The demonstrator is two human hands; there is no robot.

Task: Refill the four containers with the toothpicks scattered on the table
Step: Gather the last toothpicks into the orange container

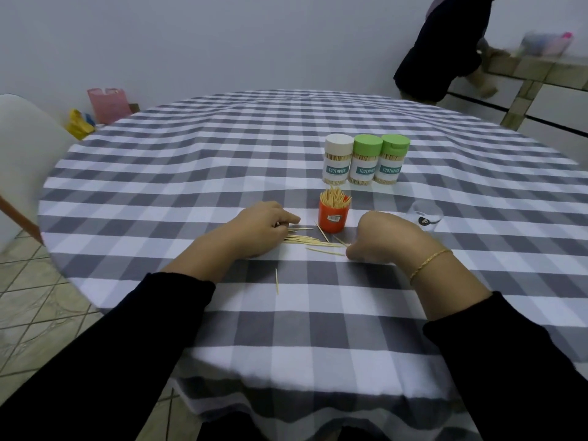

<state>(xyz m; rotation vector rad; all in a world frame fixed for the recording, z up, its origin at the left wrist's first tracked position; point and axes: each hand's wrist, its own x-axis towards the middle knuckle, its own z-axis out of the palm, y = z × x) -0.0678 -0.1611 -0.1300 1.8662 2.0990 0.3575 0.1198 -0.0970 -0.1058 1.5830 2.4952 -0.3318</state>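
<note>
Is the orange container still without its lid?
Yes, the orange container stands open, toothpick tips sticking out of its top, while the three labelled jars behind are capped.

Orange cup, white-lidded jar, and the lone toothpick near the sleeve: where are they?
Orange cup (332, 219): head view, on its front wall.
White-lidded jar (338, 168): head view, on its label.
Lone toothpick (276, 281): head view, mid-length.

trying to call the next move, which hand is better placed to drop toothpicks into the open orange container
Left, probably. The left hand already lies on the loose toothpicks with its fingers curled over some. The right hand touches only the end of the pile. Both are about equally near the orange container.
</note>
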